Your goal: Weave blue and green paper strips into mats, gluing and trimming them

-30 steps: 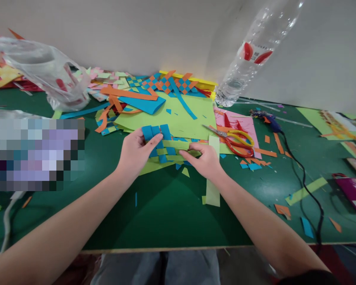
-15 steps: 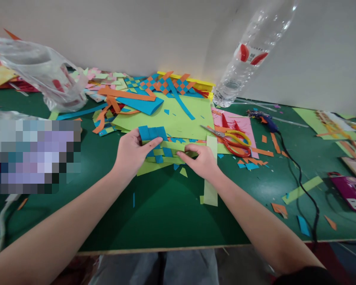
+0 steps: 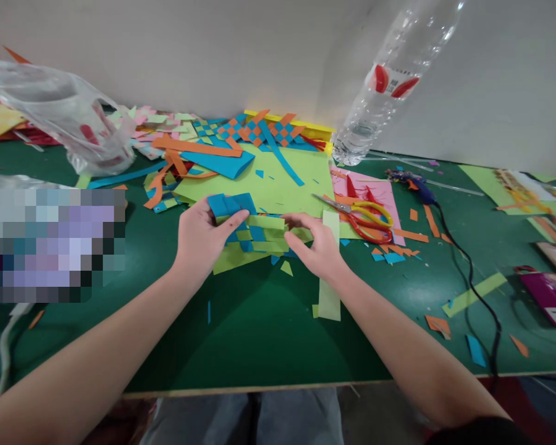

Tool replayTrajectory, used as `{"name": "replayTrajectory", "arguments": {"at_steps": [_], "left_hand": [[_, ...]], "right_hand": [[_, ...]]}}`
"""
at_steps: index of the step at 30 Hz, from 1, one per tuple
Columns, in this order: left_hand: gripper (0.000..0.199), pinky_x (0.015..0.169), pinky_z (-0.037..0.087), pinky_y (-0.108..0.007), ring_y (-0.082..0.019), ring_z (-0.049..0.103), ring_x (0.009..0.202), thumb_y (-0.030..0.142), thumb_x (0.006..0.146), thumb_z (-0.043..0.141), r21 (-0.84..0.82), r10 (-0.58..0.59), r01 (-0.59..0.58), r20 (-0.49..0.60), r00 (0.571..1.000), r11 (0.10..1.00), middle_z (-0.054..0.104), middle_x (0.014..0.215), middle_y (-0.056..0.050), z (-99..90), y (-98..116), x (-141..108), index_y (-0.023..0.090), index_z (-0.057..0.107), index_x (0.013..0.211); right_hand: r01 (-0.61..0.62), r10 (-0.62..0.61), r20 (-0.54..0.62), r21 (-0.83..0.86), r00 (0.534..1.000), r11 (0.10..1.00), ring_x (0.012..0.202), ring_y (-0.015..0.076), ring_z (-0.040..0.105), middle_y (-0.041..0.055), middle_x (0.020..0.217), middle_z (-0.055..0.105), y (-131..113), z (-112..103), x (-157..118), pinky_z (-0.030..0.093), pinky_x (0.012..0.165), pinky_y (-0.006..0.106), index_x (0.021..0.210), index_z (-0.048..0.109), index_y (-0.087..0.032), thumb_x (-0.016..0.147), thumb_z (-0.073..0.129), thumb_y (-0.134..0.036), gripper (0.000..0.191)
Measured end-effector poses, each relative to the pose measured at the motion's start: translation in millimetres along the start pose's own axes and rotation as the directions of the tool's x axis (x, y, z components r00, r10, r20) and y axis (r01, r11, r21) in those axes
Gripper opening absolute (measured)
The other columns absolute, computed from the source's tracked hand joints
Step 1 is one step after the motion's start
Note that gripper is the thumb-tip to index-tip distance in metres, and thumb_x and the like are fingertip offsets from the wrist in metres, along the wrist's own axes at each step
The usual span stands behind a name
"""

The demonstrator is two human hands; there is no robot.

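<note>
My left hand (image 3: 200, 238) pinches a piece of woven paper (image 3: 258, 233) made of blue and light green strips, with the thumb on its front. Folded blue ends stick up above that thumb, and green strips run out to the right. My right hand (image 3: 312, 242) is at the right end of the weave, its thumb and index finger apart around the end of a green strip. Whether its fingertips brush the strip is hard to tell. Behind the weave lie light green paper sheets (image 3: 287, 179).
Scissors (image 3: 359, 217) with red and yellow handles lie right of my hands. A tilted clear bottle (image 3: 375, 105) leans by the wall. Farther right is a hot glue gun (image 3: 412, 184) with a dark cord. A plastic bag (image 3: 92, 133) and a blurred-out screen (image 3: 58, 244) occupy the left.
My right thumb and index finger have parted and drawn slightly right, off the green strip. The weave in my left hand has shifted a little left and tilted.
</note>
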State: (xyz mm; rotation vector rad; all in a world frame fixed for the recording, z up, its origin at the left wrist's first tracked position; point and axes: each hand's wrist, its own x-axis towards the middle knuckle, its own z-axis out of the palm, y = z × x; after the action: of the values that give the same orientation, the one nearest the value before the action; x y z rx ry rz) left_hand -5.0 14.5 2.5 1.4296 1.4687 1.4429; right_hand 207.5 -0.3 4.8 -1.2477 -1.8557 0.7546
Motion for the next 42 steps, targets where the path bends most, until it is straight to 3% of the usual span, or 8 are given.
{"name": "replayTrajectory", "arguments": {"at_steps": [3,6,9,13,25,30,36,42], "left_hand": [[0.032,0.081,0.06,-0.038,-0.022,0.071,0.084,0.045,0.071,0.077,0.021,0.01,-0.011,0.038,0.999,1.0,0.075,0.09,-0.003,-0.1,2,-3,0.021,0.071,0.091],[0.036,0.076,0.06,-0.035,-0.021,0.071,0.08,0.046,0.069,0.079,0.105,0.026,-0.034,0.07,0.997,0.994,0.076,0.089,-0.003,0.0,5,-6,0.021,0.071,0.093],[0.038,0.074,0.06,-0.033,-0.021,0.072,0.079,0.047,0.069,0.08,0.114,0.057,-0.069,0.107,0.993,0.991,0.076,0.088,-0.002,-0.1,8,-9,0.023,0.071,0.096],[0.032,0.074,0.06,-0.032,-0.021,0.071,0.079,0.048,0.071,0.078,0.169,0.115,-0.136,0.129,0.985,0.976,0.076,0.088,0.0,-0.7,13,-11,0.025,0.073,0.092],[0.026,0.073,0.056,-0.03,-0.019,0.07,0.077,0.046,0.075,0.075,0.204,0.167,-0.198,0.158,0.973,0.959,0.075,0.088,0.0,-3.1,14,-11,0.027,0.074,0.092],[0.027,0.071,0.056,-0.03,-0.019,0.069,0.074,0.049,0.075,0.073,0.23,0.15,-0.178,0.131,0.98,0.957,0.075,0.084,0.001,-3.8,13,-10,0.027,0.074,0.091],[0.028,0.069,0.055,-0.03,-0.02,0.07,0.071,0.05,0.075,0.074,0.26,0.167,-0.181,0.076,0.983,0.949,0.075,0.084,0.001,-5.2,13,-11,0.028,0.074,0.092],[0.029,0.065,0.055,-0.03,-0.019,0.068,0.067,0.05,0.073,0.075,0.215,0.139,-0.156,0.092,0.986,0.964,0.074,0.079,0.001,-3.5,11,-11,0.027,0.074,0.09]], "right_hand": [[0.056,-0.053,-0.03,0.092,0.998,0.994,0.107,0.0195,0.065,0.006,0.116,0.07,-3,0,-2,0.055,0.087,0.035,0.12,0.059,-0.022,0.086,0.062,-0.039,0.038],[0.073,-0.065,-0.069,0.121,0.996,0.99,0.102,0.0184,0.068,0.0041,0.106,0.074,-5,4,-3,0.055,0.089,0.034,0.111,0.064,-0.022,0.083,0.068,-0.041,0.033],[0.132,-0.127,-0.129,0.034,0.983,0.991,0.093,0.0171,0.069,0.0018,0.093,0.075,-3,6,-3,0.055,0.084,0.034,0.094,0.07,-0.024,0.088,0.064,-0.036,0.015],[0.224,-0.238,-0.191,-0.089,0.952,0.97,0.088,0.0167,0.067,0.0007,0.086,0.074,0,5,-2,0.054,0.083,0.035,0.091,0.071,-0.025,0.091,0.06,-0.03,0.012],[0.442,-0.481,-0.116,-0.255,0.869,0.86,0.084,0.0159,0.067,0.0013,0.089,0.075,9,7,1,0.051,0.085,0.036,0.095,0.07,-0.024,0.096,0.054,-0.025,0.016],[0.412,-0.458,-0.082,-0.319,0.885,0.853,0.079,0.0146,0.066,-0.0001,0.091,0.075,8,6,1,0.046,0.098,0.041,0.093,0.068,-0.025,0.098,0.049,-0.025,0.02],[0.417,-0.458,-0.074,-0.303,0.886,0.857,0.09,0.0169,0.067,0.0036,0.096,0.074,10,8,0,0.049,0.087,0.036,0.099,0.066,-0.023,0.098,0.047,-0.024,0.019],[0.368,-0.399,-0.079,-0.256,0.913,0.894,0.088,0.0175,0.066,0.0038,0.092,0.073,2,7,-2,0.048,0.086,0.037,0.102,0.064,-0.023,0.096,0.048,-0.028,0.018]]}}
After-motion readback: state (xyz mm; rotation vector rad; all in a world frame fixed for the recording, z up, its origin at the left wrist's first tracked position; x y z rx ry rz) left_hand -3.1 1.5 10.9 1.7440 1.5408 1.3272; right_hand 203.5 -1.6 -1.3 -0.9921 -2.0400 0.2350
